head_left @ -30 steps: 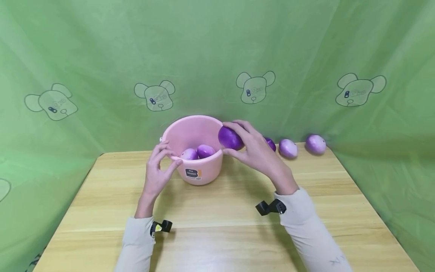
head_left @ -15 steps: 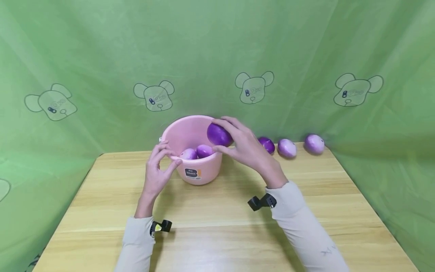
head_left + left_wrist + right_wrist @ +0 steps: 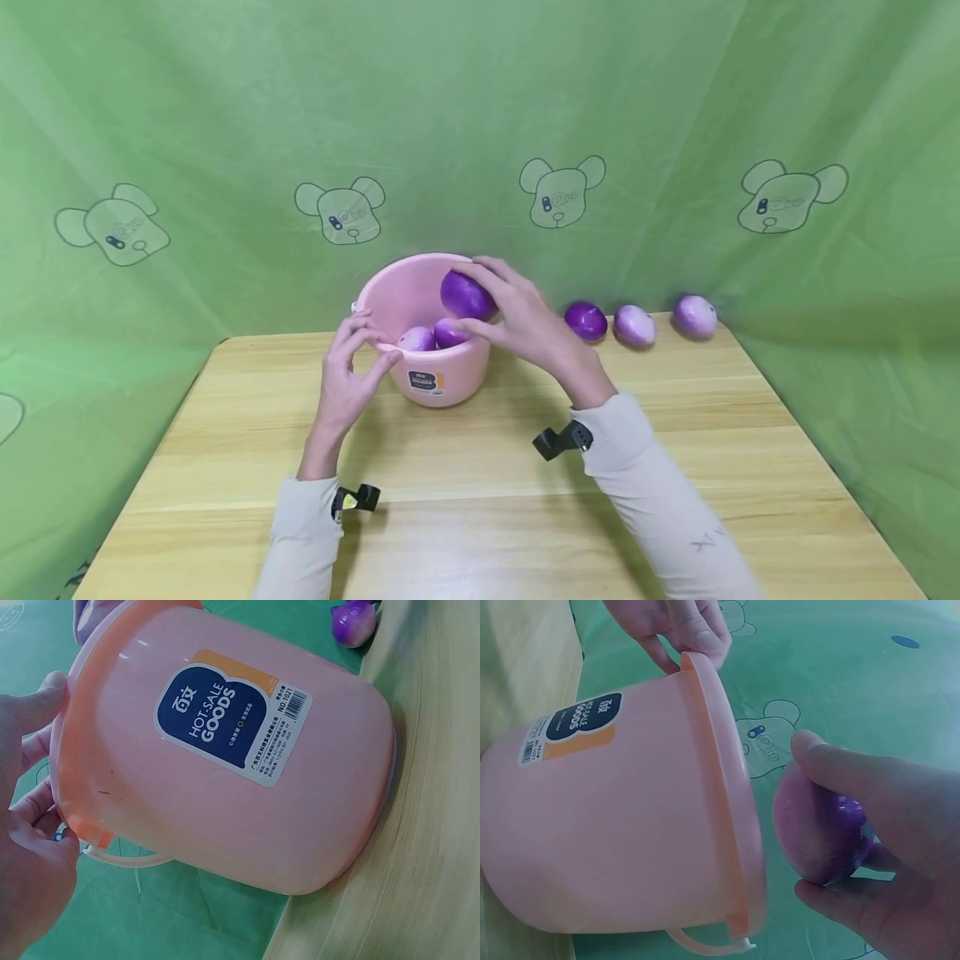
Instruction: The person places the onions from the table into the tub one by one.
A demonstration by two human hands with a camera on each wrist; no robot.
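Observation:
A pink plastic bucket (image 3: 459,379) with a dark label stands upright on the table. My left hand (image 3: 351,375) pinches its rim at the near left, thumb outside, as the left wrist view shows. My right hand (image 3: 525,327) holds a dark purple onion (image 3: 463,293) over the bucket's right side, thumb on one side and fingers on the other. In the right wrist view that same onion (image 3: 817,821) is just beyond the rim. Inside the bucket lie a pale onion (image 3: 417,339) and a purple onion (image 3: 447,333), the latter partly covered by my right thumb.
To the right of the bucket, along the table's back edge, sit a dark purple onion (image 3: 586,322), a pale onion (image 3: 634,326) and another pale purple onion (image 3: 694,317). A green curtain (image 3: 465,108) hangs behind the wooden table (image 3: 480,533). The bucket's handle (image 3: 705,946) hangs down.
My right hand has moved left with the held onion, from the bucket's right rim to over its opening. The dark onion behind that hand has come into full view. My left hand stays put.

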